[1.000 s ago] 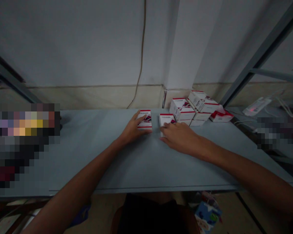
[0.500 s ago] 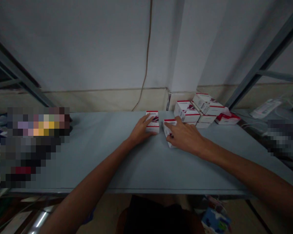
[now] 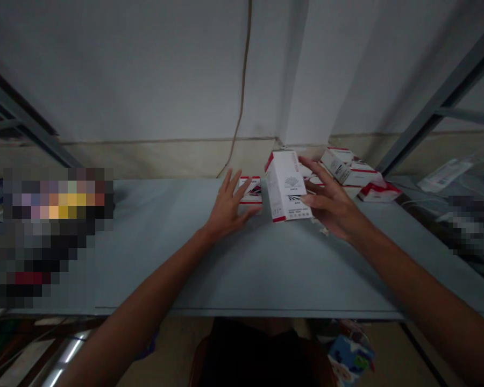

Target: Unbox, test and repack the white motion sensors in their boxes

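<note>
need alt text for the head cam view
The right hand holds a white, red-edged box upright over a grey table, while the left hand sits beside a flat box. More boxes lie by the wall behind.

Tilted white carton (image 3: 285, 185) with red edges

Dim, soft light, warped edges.

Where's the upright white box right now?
In the head view, the white box is in the right hand, just right of the flat box beside the left hand.
</note>
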Demonstrator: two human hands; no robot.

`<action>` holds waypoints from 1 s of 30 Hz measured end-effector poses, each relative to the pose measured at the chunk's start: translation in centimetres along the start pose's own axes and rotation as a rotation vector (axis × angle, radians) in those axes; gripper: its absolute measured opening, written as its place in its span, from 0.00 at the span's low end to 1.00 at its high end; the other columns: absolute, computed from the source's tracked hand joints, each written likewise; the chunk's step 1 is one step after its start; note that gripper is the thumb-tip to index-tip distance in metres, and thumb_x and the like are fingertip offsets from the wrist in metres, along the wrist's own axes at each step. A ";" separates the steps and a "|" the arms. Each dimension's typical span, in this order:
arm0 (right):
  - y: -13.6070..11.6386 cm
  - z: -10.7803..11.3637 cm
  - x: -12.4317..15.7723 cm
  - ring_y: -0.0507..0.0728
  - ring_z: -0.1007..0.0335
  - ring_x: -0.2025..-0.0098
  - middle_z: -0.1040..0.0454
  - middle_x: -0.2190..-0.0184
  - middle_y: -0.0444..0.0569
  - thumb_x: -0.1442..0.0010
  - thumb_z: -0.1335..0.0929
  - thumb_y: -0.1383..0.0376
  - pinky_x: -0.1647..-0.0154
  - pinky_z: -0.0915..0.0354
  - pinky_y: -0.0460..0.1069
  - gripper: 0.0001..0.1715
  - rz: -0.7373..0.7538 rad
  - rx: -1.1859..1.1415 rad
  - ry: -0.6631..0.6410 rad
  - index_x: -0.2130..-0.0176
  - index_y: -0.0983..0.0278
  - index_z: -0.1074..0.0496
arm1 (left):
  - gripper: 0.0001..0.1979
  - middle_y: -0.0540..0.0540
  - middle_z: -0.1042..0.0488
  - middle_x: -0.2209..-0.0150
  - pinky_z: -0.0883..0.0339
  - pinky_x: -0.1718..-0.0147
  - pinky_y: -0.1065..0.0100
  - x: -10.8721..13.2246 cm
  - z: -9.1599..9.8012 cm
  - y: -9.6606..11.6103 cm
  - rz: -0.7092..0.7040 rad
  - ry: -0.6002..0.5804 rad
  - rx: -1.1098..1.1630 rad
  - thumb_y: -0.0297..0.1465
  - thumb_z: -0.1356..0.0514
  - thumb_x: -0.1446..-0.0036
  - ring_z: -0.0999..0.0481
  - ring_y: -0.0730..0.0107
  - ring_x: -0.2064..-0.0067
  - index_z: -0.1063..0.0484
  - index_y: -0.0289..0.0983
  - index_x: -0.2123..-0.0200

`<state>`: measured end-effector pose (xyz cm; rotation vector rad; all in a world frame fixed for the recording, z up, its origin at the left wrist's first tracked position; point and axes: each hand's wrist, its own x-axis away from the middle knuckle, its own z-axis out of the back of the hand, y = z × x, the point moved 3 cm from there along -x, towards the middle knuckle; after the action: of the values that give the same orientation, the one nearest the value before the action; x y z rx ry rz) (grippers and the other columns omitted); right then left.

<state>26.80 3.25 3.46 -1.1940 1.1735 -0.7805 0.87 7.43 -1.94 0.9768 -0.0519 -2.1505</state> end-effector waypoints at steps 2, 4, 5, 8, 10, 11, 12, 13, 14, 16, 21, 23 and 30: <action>1.4 -1.0 0.7 0.64 0.22 0.43 0.21 0.44 0.47 0.53 0.18 0.59 0.47 0.21 0.61 0.56 0.038 -0.086 0.038 0.31 0.43 0.38 | 0.34 0.36 0.42 0.25 0.49 0.26 0.38 0.0 1.0 2.2 -0.083 0.045 0.178 0.53 0.52 0.26 0.46 0.48 0.22 0.49 0.45 0.25; 2.3 -2.0 1.3 0.64 0.25 0.40 0.22 0.44 0.45 0.58 0.16 0.64 0.48 0.21 0.60 0.60 0.068 -0.135 0.051 0.33 0.41 0.37 | 0.43 0.33 0.46 0.24 0.44 0.27 0.40 0.0 1.2 4.4 -0.177 -0.015 0.330 0.58 0.55 0.29 0.43 0.47 0.24 0.63 0.44 0.22; 2.5 -2.4 1.5 0.64 0.26 0.39 0.23 0.43 0.44 0.60 0.15 0.66 0.49 0.20 0.59 0.61 0.080 -0.150 0.051 0.34 0.40 0.37 | 0.47 0.31 0.49 0.23 0.45 0.27 0.39 0.1 1.1 5.4 -0.217 -0.050 0.350 0.60 0.53 0.31 0.45 0.45 0.23 0.67 0.43 0.22; 2.2 -2.9 1.7 0.62 0.25 0.39 0.24 0.40 0.42 0.57 0.16 0.64 0.49 0.20 0.57 0.54 0.112 -0.163 0.053 0.37 0.39 0.35 | 0.50 0.31 0.53 0.23 0.47 0.27 0.36 0.3 0.8 7.2 -0.257 -0.082 0.294 0.55 0.44 0.32 0.50 0.42 0.22 0.69 0.43 0.22; 1.6 -2.3 1.6 0.62 0.24 0.42 0.23 0.40 0.44 0.46 0.20 0.56 0.47 0.21 0.59 0.38 0.120 -0.164 0.047 0.39 0.43 0.31 | 0.47 0.32 0.52 0.23 0.43 0.28 0.37 0.3 0.9 7.5 -0.252 -0.070 0.221 0.49 0.41 0.31 0.48 0.43 0.23 0.66 0.46 0.22; 1.4 -1.9 1.5 0.61 0.23 0.44 0.22 0.41 0.45 0.40 0.24 0.51 0.48 0.22 0.59 0.30 0.123 -0.157 0.046 0.41 0.45 0.28 | 0.46 0.33 0.52 0.23 0.40 0.29 0.38 0.3 1.0 7.4 -0.255 -0.064 0.169 0.46 0.40 0.31 0.48 0.43 0.23 0.64 0.47 0.22; 1.2 -1.4 1.5 0.61 0.22 0.46 0.21 0.43 0.46 0.36 0.27 0.49 0.49 0.22 0.58 0.25 0.126 -0.136 0.042 0.41 0.47 0.27 | 0.45 0.33 0.53 0.23 0.37 0.31 0.39 0.4 1.1 7.3 -0.269 -0.055 0.102 0.45 0.40 0.31 0.47 0.42 0.23 0.63 0.47 0.22; 1.0 -0.9 1.4 0.61 0.22 0.48 0.20 0.45 0.47 0.34 0.29 0.48 0.50 0.22 0.57 0.24 0.133 -0.098 0.038 0.41 0.48 0.26 | 0.44 0.32 0.53 0.23 0.35 0.33 0.40 0.4 1.3 7.2 -0.291 -0.039 0.021 0.43 0.39 0.31 0.46 0.41 0.24 0.61 0.47 0.22; 1.0 -0.4 1.4 0.60 0.22 0.50 0.20 0.46 0.47 0.33 0.29 0.48 0.52 0.22 0.55 0.24 0.147 -0.041 0.039 0.41 0.49 0.26 | 0.43 0.32 0.53 0.23 0.34 0.35 0.41 0.5 1.4 7.1 -0.325 -0.021 -0.070 0.41 0.39 0.31 0.44 0.40 0.25 0.60 0.47 0.22; 1.1 0.2 1.4 0.58 0.22 0.52 0.20 0.47 0.47 0.34 0.28 0.51 0.54 0.23 0.53 0.24 0.192 0.093 0.052 0.40 0.48 0.26 | 0.42 0.33 0.49 0.23 0.33 0.37 0.42 0.5 1.7 7.1 -0.406 0.008 -0.244 0.34 0.40 0.31 0.38 0.41 0.28 0.59 0.48 0.22; 1.5 0.2 1.9 0.59 0.23 0.47 0.21 0.45 0.46 0.34 0.26 0.55 0.47 0.25 0.54 0.25 0.307 0.187 0.086 0.39 0.46 0.26 | 0.46 0.36 0.38 0.27 0.34 0.42 0.47 0.4 2.2 7.6 -0.509 0.089 -0.393 0.24 0.42 0.37 0.33 0.44 0.34 0.61 0.45 0.22; 1.3 -0.1 2.1 0.59 0.23 0.46 0.21 0.45 0.46 0.33 0.27 0.56 0.45 0.24 0.55 0.24 0.348 0.143 0.082 0.39 0.46 0.27 | 0.47 0.35 0.35 0.29 0.36 0.44 0.48 0.4 2.4 7.8 -0.500 0.135 -0.383 0.24 0.42 0.39 0.33 0.44 0.35 0.61 0.44 0.22; 0.2 -0.5 3.8 0.60 0.18 0.59 0.18 0.57 0.48 0.29 0.31 0.54 0.59 0.20 0.56 0.29 0.309 0.244 0.060 0.33 0.48 0.35 | 0.51 0.34 0.27 0.41 0.38 0.49 0.50 0.9 3.2 7.5 -0.382 0.303 -0.297 0.41 0.38 0.45 0.26 0.46 0.46 0.55 0.37 0.23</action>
<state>27.25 -0.36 2.33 -0.7705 1.2367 -0.7036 3.07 0.68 2.23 1.1918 0.6289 -2.2301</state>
